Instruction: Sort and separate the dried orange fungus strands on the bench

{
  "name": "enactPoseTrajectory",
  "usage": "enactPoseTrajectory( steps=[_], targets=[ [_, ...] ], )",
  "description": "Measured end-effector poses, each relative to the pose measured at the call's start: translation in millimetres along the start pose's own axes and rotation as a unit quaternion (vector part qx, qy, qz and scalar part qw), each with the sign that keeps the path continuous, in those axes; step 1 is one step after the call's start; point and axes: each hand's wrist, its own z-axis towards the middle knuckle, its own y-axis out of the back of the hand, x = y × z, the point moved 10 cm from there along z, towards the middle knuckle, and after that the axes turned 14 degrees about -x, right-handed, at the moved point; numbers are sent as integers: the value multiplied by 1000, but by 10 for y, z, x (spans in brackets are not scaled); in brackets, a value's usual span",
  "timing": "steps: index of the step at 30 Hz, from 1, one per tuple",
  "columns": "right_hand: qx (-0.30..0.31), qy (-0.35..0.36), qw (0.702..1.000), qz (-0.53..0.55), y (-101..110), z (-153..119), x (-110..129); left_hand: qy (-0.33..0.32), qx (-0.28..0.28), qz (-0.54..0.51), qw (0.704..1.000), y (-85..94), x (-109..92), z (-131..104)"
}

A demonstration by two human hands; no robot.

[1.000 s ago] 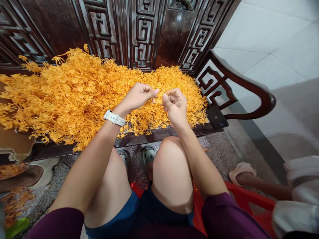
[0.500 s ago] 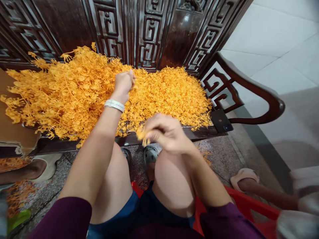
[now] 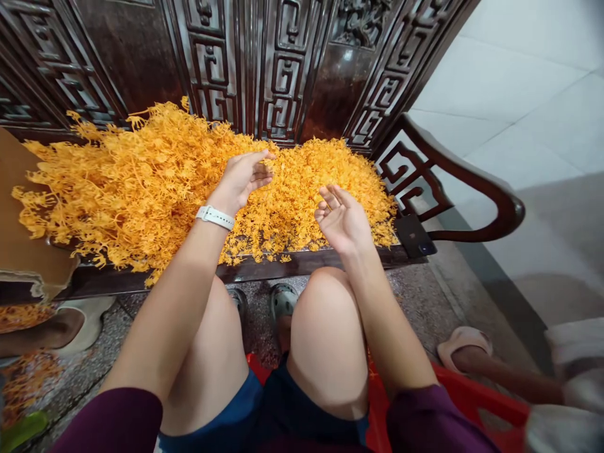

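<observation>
A large heap of yellow-orange branched plastic-looking sprays (image 3: 127, 182) covers the left of the dark wooden bench. Smaller loose pieces of the same colour (image 3: 306, 189) lie piled to its right. My left hand (image 3: 243, 179), with a white band on its wrist, hovers where the two heaps meet, its fingers apart and nothing visible in them. Over the front of the loose pieces is my right hand (image 3: 344, 220), palm turned inward and fingers loosely curled, also holding nothing that I can see.
A carved wooden backrest (image 3: 212, 69) rises behind the heaps. On the right are a curved armrest (image 3: 500, 214) and a dark phone (image 3: 415, 236) on the bench corner. Torn cardboard (image 3: 28, 251) stands at left. Other people's feet show on both sides; a red stool (image 3: 472, 384) is below me.
My right hand has risen away from my knee toward the heap and opened, and the orange piece it held is gone from it. My left hand has gone from closed to open.
</observation>
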Motion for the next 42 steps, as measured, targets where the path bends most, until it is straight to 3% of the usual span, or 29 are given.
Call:
enactPoseTrajectory(
  steps=[5, 9, 12, 18, 22, 26, 30, 33, 34, 36, 38, 39, 40, 42],
  targets=[
    [-18, 5, 999, 39, 92, 69, 52, 11, 34, 5, 999, -131, 51, -69],
    [24, -13, 999, -27, 37, 49, 1, 1, 69, 8, 998, -239, 31, -138],
    [47, 59, 993, -93, -26, 9, 60, -15, 85, 34, 996, -326, 25, -214],
    [30, 246, 952, -178, -127, -116, 256, -97, 153, 119, 976, -590, 52, -441],
    [59, 277, 938, -200, -193, -164, 262, -131, 193, 135, 963, -701, 55, -549],
    [80, 304, 927, -206, -201, -156, 272, -181, 173, 143, 958, -699, -41, -567],
    [152, 310, 913, -219, -310, -199, 225, -200, 119, 167, 958, -671, -73, -533],
    [250, 310, 885, -240, -483, -452, 178, -188, 53, 138, 971, -522, -125, -373],
    [319, 294, 861, -266, -583, -620, 90, -177, 15, 115, 977, -407, -154, -279],
    [478, 225, 783, -328, -729, -1057, -193, -145, -54, 67, 986, -129, -200, -73],
    [574, 146, 725, -352, -757, -1428, -397, -109, -67, 32, 991, 69, -217, 94],
    [578, 122, 732, -339, -779, -1513, -409, -92, -59, 20, 994, 129, -220, 148],
    [551, 111, 766, -311, -813, -1506, -361, -78, -48, 10, 996, 170, -221, 178],
    [428, 112, 867, -228, -821, -1276, -165, -56, -33, -7, 998, 208, -219, 173]
  ],
)
